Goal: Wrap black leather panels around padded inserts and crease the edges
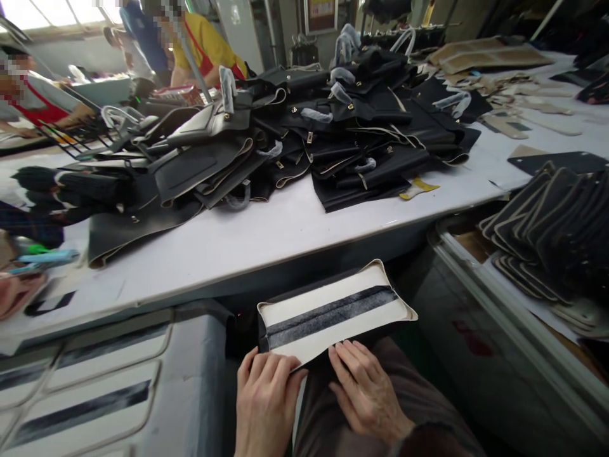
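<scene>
A black bag body lies over my lap, with its cream base panel facing up and a dark strip running lengthwise along the panel. My left hand grips the near left edge, fingers curled over it and thumb against the side. Farther right along the same edge, my right hand has its fingers bent over the rim and its thumb lower down. The underside of the bag body is hidden. Left of my left hand, flat cream panels with dark strips lie on a grey-covered surface.
A white worktable stands ahead, with a heap of black bags on it. Stacked dark pieces sit at the right on a glass-sided case. Co-workers in red aprons are at the far left.
</scene>
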The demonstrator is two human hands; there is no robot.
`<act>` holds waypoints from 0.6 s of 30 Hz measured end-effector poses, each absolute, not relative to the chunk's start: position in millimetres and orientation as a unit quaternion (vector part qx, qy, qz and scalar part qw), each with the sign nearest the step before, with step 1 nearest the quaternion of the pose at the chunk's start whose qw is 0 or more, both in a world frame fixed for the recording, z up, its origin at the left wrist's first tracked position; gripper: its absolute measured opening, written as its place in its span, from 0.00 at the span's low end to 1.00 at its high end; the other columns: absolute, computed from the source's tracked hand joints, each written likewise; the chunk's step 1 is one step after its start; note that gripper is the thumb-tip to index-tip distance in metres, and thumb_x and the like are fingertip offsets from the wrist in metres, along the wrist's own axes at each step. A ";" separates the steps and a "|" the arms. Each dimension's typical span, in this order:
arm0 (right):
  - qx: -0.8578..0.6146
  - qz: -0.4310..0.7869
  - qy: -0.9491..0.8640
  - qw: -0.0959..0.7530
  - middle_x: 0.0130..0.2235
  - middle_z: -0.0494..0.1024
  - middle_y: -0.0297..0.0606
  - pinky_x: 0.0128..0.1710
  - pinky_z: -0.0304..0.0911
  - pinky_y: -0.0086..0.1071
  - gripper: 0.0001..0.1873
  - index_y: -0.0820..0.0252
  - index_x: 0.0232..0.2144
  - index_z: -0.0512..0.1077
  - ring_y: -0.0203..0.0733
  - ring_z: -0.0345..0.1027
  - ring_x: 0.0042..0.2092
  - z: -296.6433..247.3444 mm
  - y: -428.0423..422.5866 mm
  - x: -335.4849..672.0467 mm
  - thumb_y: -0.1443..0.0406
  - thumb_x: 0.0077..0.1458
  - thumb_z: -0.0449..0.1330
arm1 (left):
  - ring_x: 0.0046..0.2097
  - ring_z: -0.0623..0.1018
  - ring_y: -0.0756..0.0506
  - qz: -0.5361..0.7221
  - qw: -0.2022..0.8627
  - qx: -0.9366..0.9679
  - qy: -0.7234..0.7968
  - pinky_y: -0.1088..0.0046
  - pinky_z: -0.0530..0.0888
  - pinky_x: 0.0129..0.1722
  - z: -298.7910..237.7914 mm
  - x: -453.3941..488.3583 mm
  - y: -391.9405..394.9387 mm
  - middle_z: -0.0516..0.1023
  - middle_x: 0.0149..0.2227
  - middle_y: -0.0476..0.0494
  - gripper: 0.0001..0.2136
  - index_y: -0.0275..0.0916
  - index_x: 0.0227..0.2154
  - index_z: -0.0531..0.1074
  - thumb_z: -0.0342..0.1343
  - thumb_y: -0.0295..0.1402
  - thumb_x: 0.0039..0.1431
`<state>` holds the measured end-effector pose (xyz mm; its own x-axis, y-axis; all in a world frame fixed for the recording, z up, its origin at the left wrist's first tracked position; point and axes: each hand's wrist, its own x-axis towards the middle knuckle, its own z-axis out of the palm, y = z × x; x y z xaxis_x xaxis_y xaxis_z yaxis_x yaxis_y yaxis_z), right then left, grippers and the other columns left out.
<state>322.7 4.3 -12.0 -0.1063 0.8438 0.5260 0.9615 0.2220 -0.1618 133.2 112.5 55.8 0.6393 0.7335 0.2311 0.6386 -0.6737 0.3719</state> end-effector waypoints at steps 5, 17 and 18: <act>-0.605 -0.104 -0.742 0.271 0.55 0.72 0.50 0.59 0.61 0.45 0.26 0.72 0.59 0.65 0.52 0.60 0.59 -10.8 9.7 316.6 0.67 0.60 0.54 | 0.40 0.73 0.46 0.195 0.118 0.900 0.370 0.49 0.53 0.62 48.9 121.3 115.7 0.74 0.35 0.51 0.02 0.45 0.36 0.71 0.56 0.31 0.62; -0.564 -0.102 -0.758 0.311 0.51 0.76 0.49 0.58 0.57 0.42 0.21 0.74 0.53 0.71 0.49 0.63 0.56 3.6 29.2 293.0 0.69 0.61 0.51 | 0.56 0.68 0.38 0.357 0.139 0.789 0.480 0.48 0.62 0.59 14.4 130.1 95.7 0.68 0.52 0.38 0.07 0.41 0.39 0.68 0.58 0.33 0.60; -0.564 -0.103 -0.756 0.316 0.50 0.76 0.48 0.58 0.57 0.41 0.21 0.73 0.53 0.71 0.49 0.63 0.56 4.4 30.4 291.5 0.69 0.61 0.51 | 0.58 0.67 0.38 0.365 0.164 0.768 0.500 0.49 0.64 0.58 15.2 131.5 95.0 0.67 0.54 0.37 0.09 0.41 0.41 0.68 0.58 0.34 0.60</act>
